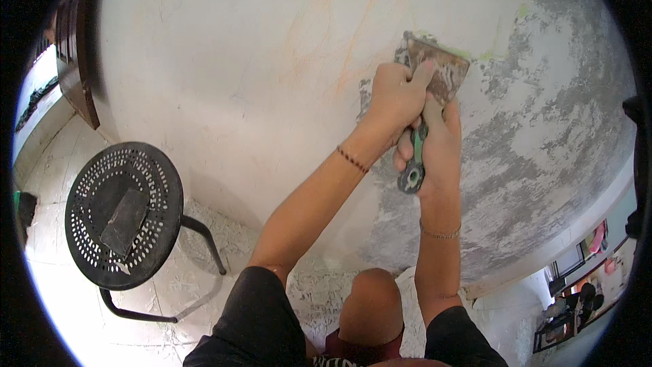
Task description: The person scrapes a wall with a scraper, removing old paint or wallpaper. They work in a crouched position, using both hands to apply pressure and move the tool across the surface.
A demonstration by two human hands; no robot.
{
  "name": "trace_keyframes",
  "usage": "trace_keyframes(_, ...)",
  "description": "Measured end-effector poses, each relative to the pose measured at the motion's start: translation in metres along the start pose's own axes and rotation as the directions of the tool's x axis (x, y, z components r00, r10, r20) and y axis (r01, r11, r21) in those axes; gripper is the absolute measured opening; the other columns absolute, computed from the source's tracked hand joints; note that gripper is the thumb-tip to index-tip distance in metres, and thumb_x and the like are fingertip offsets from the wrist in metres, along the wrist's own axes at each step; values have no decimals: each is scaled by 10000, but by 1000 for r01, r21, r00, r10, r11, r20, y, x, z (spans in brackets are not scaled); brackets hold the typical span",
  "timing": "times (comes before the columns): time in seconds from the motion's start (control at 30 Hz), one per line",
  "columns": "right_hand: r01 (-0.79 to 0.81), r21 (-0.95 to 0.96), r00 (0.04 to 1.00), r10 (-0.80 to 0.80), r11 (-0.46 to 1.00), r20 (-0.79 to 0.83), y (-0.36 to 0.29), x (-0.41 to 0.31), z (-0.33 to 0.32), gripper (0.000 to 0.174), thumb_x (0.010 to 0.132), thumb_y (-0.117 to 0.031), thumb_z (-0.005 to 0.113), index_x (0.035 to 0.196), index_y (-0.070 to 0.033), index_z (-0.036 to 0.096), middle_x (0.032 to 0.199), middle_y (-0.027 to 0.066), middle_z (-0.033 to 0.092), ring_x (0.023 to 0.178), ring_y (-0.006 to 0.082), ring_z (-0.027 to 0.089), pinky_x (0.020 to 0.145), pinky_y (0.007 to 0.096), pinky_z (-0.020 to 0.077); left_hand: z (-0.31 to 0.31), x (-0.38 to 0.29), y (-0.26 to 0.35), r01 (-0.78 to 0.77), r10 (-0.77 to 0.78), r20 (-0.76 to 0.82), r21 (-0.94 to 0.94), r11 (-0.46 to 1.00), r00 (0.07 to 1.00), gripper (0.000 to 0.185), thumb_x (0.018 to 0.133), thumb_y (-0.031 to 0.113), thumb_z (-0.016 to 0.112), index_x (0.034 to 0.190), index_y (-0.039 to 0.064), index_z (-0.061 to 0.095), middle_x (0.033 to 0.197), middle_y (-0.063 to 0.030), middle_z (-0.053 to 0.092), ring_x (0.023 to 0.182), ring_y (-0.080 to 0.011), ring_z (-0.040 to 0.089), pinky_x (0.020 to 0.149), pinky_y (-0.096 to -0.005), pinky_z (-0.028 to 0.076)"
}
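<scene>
A putty knife (pixel 442 67) with a wide, stained metal blade rests against the wall (pixel 244 61), its edge at a line between white paint and bare grey plaster (pixel 545 163). My right hand (pixel 441 130) is wrapped around its green and black handle (pixel 418 145), and the handle's holed end sticks out below. My left hand (pixel 400 89) also holds the tool, near the base of the blade, with a thumb laid on the metal. Some of its fingers are hidden. Scraped grey patches show beside the blade, with a thin yellow-green strip along the paint's edge.
To the left stands a black perforated metal stool (pixel 81 214) with a dark rectangular block (pixel 125 221) on top. Paint flakes litter the tiled floor (pixel 147 295). A dark wooden panel (pixel 76 46) juts out at upper left. Assorted objects (pixel 570 311) appear beyond the wall's end at lower right.
</scene>
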State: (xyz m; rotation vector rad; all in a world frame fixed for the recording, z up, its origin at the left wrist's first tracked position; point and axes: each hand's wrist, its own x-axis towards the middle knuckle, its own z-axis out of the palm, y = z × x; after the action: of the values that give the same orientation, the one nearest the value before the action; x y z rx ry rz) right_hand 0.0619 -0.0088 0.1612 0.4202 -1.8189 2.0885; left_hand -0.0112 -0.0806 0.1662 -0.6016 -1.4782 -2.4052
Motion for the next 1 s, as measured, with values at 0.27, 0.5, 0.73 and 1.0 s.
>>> trace_keyframes(0.27, -9, -36, 1000, 8, 999, -29, -7, 7, -3, 92, 1055, -189, 472, 1106, -114, 461, 759, 4, 491, 412, 93, 491, 290, 264, 431, 7, 1, 3, 73, -72, -21, 52, 996, 997, 521, 969, 354, 674, 590, 5, 599, 526, -57, 569, 378, -113, 462, 353, -300, 348)
trace_keyframes(0.5, -8, -2, 1000, 8, 1000, 0, -9, 3, -4, 98, 1057, -203, 468, 1090, -115, 441, 773, 13, 490, 414, 98, 481, 307, 264, 432, 9, 4, 1, -47, 47, -19, 5, 999, 999, 514, 977, 360, 666, 612, 3, 608, 536, -52, 569, 382, -104, 455, 353, -297, 341)
trace_keyframes(0.73, -28, 17, 999, 29, 999, -27, -6, 4, -3, 102, 1060, -212, 471, 1084, -121, 434, 772, 19, 492, 417, 100, 484, 308, 263, 418, 8, 1, 5, 14, -14, -2, 35, 999, 1000, 527, 969, 379, 670, 626, -19, 621, 529, -61, 566, 382, -108, 455, 346, -298, 334)
trace_keyframes(1.0, 61, -119, 994, -49, 991, 100, -20, 31, 11, 158, 1061, -226, 479, 1136, -108, 405, 751, 41, 505, 410, 129, 489, 316, 302, 407, -1, 22, 17, -127, 123, -118, -25, 992, 985, 528, 985, 368, 624, 640, -31, 614, 540, -78, 562, 436, -151, 503, 414, -342, 387)
